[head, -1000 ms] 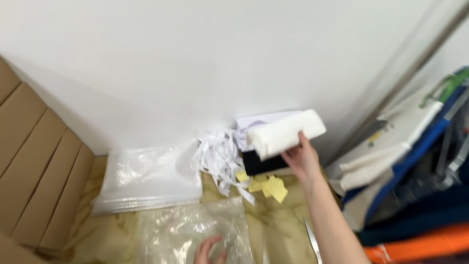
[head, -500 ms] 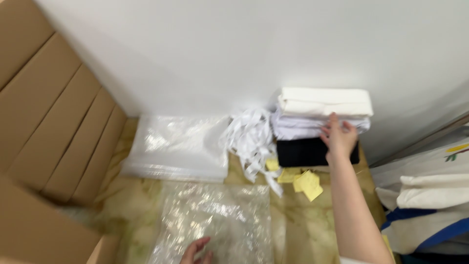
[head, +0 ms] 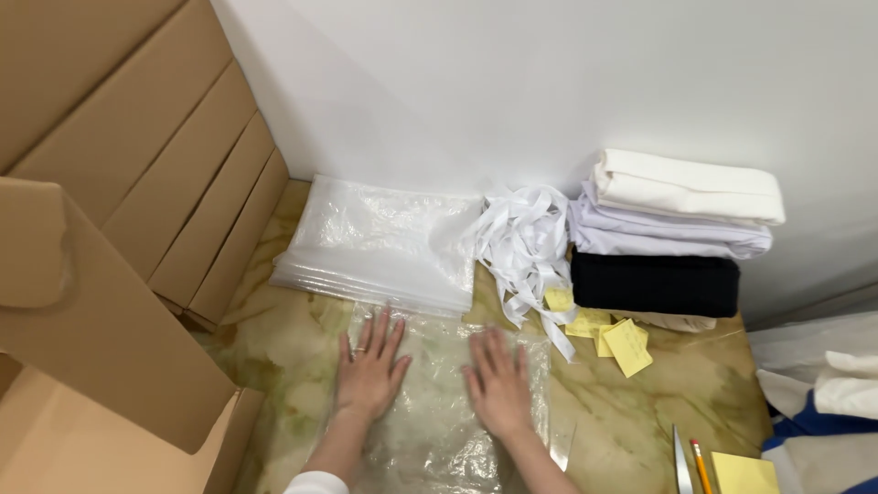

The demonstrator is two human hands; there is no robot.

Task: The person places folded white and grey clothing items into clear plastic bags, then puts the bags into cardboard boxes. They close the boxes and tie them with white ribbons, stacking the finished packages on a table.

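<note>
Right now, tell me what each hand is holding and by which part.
Nothing is gripped. The left hand and right hand lie flat, palms down, fingers spread, pressing on the middle of a clear plastic bag on the marbled surface.

Brown cardboard boxes (head: pixel 137 174) stand stacked at ten o'clock, one with an open flap (head: pixel 101 320) at eight. A stack of clear plastic bags (head: pixel 380 242) lies at twelve, one crinkled bag (head: pixel 439 402) at six. Yellow paper notes (head: pixel 608 334) lie at three; a yellow pad (head: pixel 745 473) sits at five.
</note>
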